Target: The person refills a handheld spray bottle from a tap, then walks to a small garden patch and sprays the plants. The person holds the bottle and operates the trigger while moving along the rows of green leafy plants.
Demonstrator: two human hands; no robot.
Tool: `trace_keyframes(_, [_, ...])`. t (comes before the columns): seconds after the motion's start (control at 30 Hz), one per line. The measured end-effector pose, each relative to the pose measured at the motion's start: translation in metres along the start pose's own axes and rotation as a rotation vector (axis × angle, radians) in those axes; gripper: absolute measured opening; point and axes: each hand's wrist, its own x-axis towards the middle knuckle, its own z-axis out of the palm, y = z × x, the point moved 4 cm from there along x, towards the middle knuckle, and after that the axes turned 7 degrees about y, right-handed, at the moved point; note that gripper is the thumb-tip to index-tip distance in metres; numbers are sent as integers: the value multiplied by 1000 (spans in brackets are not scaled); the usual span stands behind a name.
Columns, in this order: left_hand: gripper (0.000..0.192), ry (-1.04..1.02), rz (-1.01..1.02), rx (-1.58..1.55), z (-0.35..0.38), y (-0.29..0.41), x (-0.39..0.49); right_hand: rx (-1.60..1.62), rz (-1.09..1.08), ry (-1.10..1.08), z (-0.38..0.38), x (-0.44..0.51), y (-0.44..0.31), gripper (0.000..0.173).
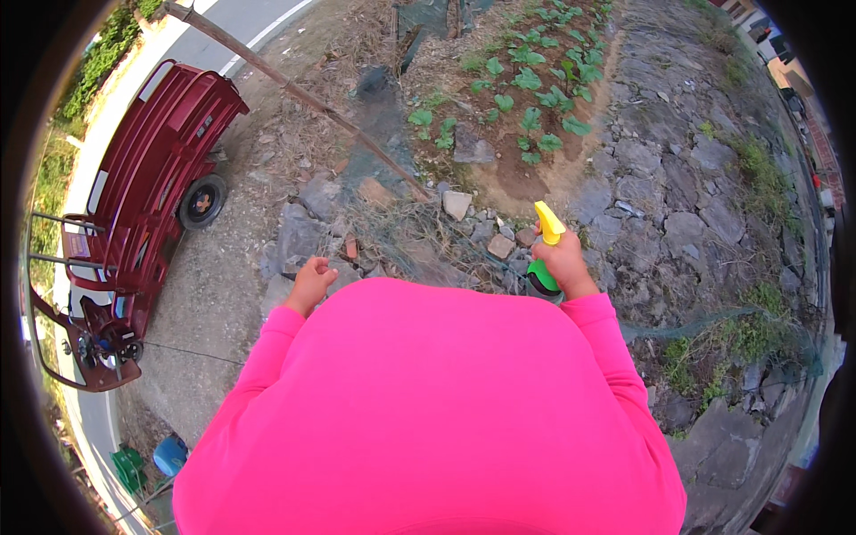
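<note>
My right hand (566,262) grips a spray bottle (550,226) with a yellow trigger head and a green body part below it; the bottle's lower end is partly hidden by my pink top. My left hand (312,283) hangs at the left with its fingers loosely curled and nothing seen in it. Rubble and green netting (428,247) lie on the ground between my hands. Beyond them, rows of leafy green plants (527,79) grow in a brown soil bed (518,160).
A wooden pole (314,103) slants across the upper left. A dark red cargo tricycle (157,154) stands on the left beside a road. Uneven stone paving (675,174) runs along the right. Blue (170,456) and green (128,468) containers stand at the lower left.
</note>
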Motion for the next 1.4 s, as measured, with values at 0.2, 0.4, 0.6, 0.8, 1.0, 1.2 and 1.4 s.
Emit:
trace_keyframes(0.2, [48,17,-10,10,-4,12,-8,-161,60,87,-2,-9,9,31])
trace_keyframes(0.4, [48,-4,-11,-21,2,11,6,-218,-68,60,-1,-29,3,29])
trace_keyframes(0.6, [49,-303,158,-324,37,85,-4,-365,-56,11,13,-35,1,31])
trace_keyframes(0.8, [58,-867,447,-144,138,206,-36,-167,-199,17,48,-22,-27,33])
trace_keyframes(1.0, [70,-854,600,79,181,215,-51,-223,-216,151,67,-6,-45,32])
trace_keyframes(1.2, [64,-953,513,-20,203,198,-62,-298,-251,145,73,-13,-45,34])
trace_keyframes(1.4, [60,-1047,512,-40,220,183,-69,-402,-130,71,71,-18,-38,30])
